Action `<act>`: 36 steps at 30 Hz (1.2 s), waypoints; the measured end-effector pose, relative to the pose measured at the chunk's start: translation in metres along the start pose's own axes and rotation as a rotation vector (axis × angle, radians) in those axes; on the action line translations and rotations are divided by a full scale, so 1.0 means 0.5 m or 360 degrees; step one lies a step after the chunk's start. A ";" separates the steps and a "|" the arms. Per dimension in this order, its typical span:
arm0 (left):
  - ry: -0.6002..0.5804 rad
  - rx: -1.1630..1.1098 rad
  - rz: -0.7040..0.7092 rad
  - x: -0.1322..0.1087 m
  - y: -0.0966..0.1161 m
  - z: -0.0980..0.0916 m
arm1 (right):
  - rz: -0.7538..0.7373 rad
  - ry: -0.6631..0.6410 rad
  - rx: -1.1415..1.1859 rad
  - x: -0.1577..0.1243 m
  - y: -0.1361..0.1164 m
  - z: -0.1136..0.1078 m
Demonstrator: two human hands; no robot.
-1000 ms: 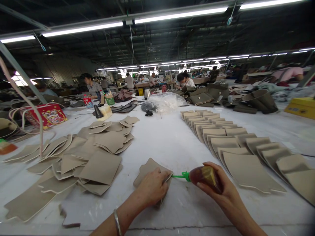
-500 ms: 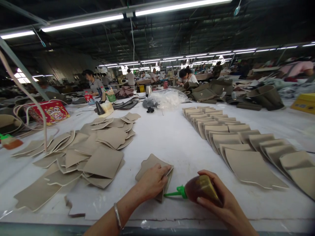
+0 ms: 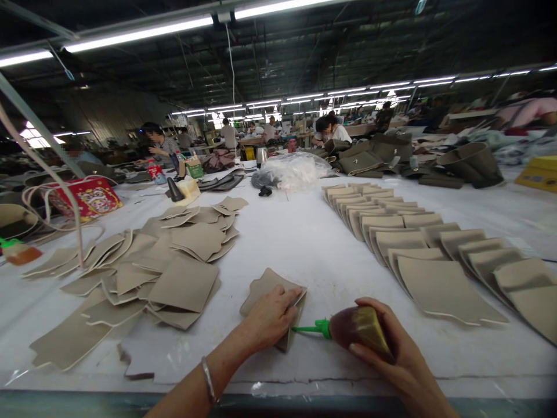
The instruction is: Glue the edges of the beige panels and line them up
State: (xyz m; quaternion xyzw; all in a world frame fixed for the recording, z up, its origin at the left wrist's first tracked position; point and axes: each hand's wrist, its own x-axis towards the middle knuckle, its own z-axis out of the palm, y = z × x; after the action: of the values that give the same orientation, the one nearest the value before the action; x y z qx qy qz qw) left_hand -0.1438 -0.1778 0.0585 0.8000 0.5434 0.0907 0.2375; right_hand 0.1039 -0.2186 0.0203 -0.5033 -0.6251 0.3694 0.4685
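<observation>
My left hand [image 3: 272, 316] rests on a beige leather piece [image 3: 266, 283] lying on the white table, its index finger stretched toward the piece's right corner and the other fingers curled down against it. Part of the piece is hidden under that hand. My right hand [image 3: 398, 354] is wrapped round a squeeze bottle [image 3: 359, 331] of amber-brown liquid, probably glue. The bottle lies tilted on its side in the air, and its green nozzle [image 3: 312, 328] points left, with the tip at the piece's right edge.
A loose heap of beige pieces [image 3: 183, 284] lies on the left. Overlapping rows of similar pieces [image 3: 448, 284] run along the right. Farther back are a plastic bag [image 3: 293, 171], a red box [image 3: 93, 197] and dark leather parts [image 3: 369, 159]. A second green-capped bottle [image 3: 20, 252] sits far left.
The camera view has shifted slightly. Both hands keep nearly the same pose, and the nozzle tip has moved a little away from me along the piece's right edge.
</observation>
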 end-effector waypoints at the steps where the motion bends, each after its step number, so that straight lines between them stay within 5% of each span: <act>1: -0.0008 0.0001 0.0000 0.000 0.000 0.000 | 0.0021 -0.0079 0.0053 -0.001 0.001 0.000; 4: -0.0030 0.0002 -0.0017 0.001 0.003 -0.001 | 0.0033 -0.0229 0.0095 0.001 0.006 -0.006; 10: -0.0025 -0.0006 -0.0025 0.002 0.006 -0.001 | -0.0043 0.0023 -0.0124 0.015 0.014 -0.014; 15: -0.0019 -0.0005 -0.0004 0.002 0.002 0.003 | 0.0006 -0.0235 0.0052 0.007 0.012 -0.007; 21: -0.0026 -0.0012 0.0017 0.008 -0.001 0.001 | -0.0116 0.0150 -0.0191 0.042 0.015 -0.020; 27: -0.0045 -0.0043 0.0036 0.011 0.001 -0.006 | -0.0087 -0.0033 -0.0094 0.042 0.011 -0.020; 32: -0.0044 -0.0070 0.0057 0.017 -0.001 -0.004 | -0.0232 0.0217 -0.0184 0.060 0.016 -0.022; 36: -0.0044 -0.0113 0.0073 0.020 -0.003 -0.002 | -0.0275 0.0184 -0.0225 0.057 0.016 -0.021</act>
State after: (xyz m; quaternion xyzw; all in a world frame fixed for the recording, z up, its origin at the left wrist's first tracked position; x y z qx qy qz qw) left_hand -0.1413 -0.1679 0.0574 0.8045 0.5179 0.1043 0.2713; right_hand 0.1148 -0.1890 0.0219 -0.4996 -0.6626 0.2531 0.4973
